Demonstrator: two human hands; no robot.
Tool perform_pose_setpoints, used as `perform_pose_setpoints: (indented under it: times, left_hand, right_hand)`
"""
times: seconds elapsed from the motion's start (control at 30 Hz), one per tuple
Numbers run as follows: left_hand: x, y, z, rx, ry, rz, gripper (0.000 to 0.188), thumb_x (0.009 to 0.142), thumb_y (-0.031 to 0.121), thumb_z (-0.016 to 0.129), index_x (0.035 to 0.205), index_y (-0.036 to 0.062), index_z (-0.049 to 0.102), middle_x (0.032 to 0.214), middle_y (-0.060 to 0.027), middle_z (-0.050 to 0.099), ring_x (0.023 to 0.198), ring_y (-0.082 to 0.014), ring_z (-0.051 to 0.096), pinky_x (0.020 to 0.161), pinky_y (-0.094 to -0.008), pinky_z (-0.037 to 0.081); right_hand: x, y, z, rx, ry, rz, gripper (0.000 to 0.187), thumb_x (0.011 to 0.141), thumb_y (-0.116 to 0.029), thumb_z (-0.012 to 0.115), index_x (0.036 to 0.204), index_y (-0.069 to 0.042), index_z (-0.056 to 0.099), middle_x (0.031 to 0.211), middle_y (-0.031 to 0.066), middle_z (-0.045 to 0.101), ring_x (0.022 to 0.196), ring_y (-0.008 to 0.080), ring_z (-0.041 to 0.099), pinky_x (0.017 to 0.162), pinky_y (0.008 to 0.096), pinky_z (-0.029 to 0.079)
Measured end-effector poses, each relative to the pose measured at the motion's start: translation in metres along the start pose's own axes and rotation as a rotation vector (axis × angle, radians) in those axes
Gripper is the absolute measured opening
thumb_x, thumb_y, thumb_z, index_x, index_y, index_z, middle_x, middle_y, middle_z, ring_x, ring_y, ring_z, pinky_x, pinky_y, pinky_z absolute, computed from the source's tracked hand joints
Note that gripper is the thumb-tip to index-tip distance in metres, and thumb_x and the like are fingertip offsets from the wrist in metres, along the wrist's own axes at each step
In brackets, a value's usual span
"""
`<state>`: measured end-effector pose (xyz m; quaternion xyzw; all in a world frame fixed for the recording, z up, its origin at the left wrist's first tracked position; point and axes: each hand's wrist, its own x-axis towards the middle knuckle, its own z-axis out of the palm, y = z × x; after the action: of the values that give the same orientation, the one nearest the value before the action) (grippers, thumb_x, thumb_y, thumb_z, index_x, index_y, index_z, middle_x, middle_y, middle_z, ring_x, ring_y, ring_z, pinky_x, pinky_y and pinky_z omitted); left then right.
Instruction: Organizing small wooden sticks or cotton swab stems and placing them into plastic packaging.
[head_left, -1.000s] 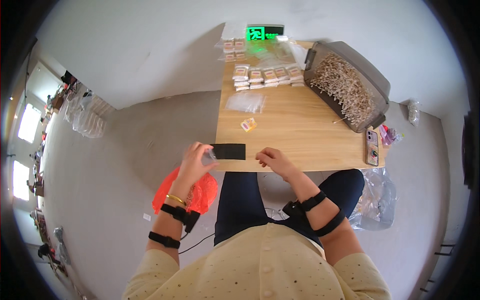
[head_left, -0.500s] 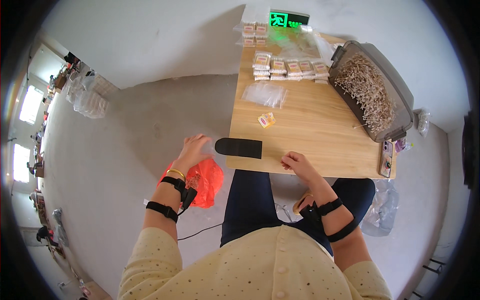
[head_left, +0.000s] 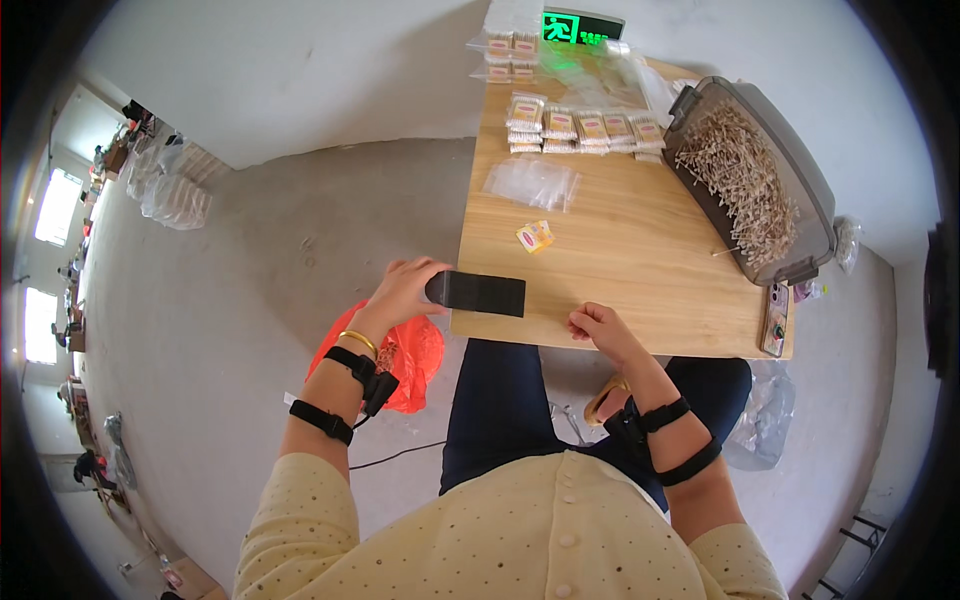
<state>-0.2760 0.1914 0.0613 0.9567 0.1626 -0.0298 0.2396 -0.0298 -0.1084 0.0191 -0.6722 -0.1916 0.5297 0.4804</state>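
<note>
Black block (head_left: 483,293) lies at the near-left corner of the worktop (head_left: 640,270), its left end just past the edge. Left hand (head_left: 405,291) wraps that end, fingers curled round it in a firm grip, wrist bent inward, forearm rising from lower left. Right hand (head_left: 598,327) rests on the near edge, fingers loosely curled; whether it holds anything cannot be told.

Risk, as judged: block overhangs, so a slackened grip could drop it to the floor beside the red bag (head_left: 410,362). A wide sweep could scatter the clear bags (head_left: 535,182) or small packet (head_left: 535,236).
</note>
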Motion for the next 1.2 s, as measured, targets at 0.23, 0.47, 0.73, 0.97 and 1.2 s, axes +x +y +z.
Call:
perform_pose_setpoints:
  times: [0.23,0.47,0.73,0.97,1.2]
  left_hand:
    - [0.009,0.016,0.012,0.196,0.071,0.124,0.076,0.072,0.038,0.088,0.138,0.0145,0.059,0.129,-0.0070,0.058,0.120,-0.0277,0.057,0.110,-0.0462,0.035]
    - [0.024,0.039,0.019,0.240,0.092,0.167,0.084,0.071,0.042,0.088,0.140,0.0074,0.055,0.132,-0.0096,0.055,0.127,-0.0307,0.050,0.112,-0.0482,0.037]
    - [0.077,0.121,0.073,-0.039,0.276,0.227,0.073,0.091,0.046,0.070,0.146,0.0037,0.048,0.154,-0.0182,0.042,0.147,-0.0387,0.034,0.122,-0.0541,0.026]
    - [0.096,0.168,0.135,0.179,0.174,0.186,0.073,0.097,0.046,0.059,0.156,0.0081,0.039,0.166,-0.0186,0.029,0.156,-0.0362,0.021,0.128,-0.0546,0.014]
    - [0.095,0.168,0.126,0.157,0.156,0.165,0.075,0.095,0.043,0.063,0.157,0.0096,0.038,0.166,-0.0173,0.030,0.155,-0.0381,0.024,0.127,-0.0548,0.016]
  right_hand:
    - [0.001,0.002,0.002,0.020,-0.007,-0.011,0.022,0.101,-0.021,0.064,0.094,-0.001,0.065,0.088,0.0037,0.067,0.081,0.0111,0.062,0.077,0.0260,0.051]
    - [0.014,0.025,-0.007,-0.015,-0.019,-0.092,0.023,0.100,-0.021,0.063,0.097,0.002,0.069,0.085,0.0058,0.069,0.078,0.0131,0.066,0.074,0.0283,0.055]
    - [0.014,0.017,-0.017,-0.074,-0.026,-0.146,0.026,0.099,-0.025,0.068,0.106,0.000,0.071,0.089,0.0051,0.070,0.084,0.0125,0.065,0.077,0.0290,0.054]
    - [0.015,-0.004,-0.188,-0.445,0.870,-0.367,0.033,0.088,-0.020,0.075,0.115,-0.004,0.064,0.090,0.0095,0.070,0.083,0.0219,0.068,0.075,0.0362,0.055]
    - [0.011,-0.108,-0.315,-0.863,1.322,-0.255,0.079,0.084,-0.035,0.081,0.150,-0.013,0.043,0.147,0.0167,0.052,0.135,0.0411,0.049,0.108,0.0494,0.045]
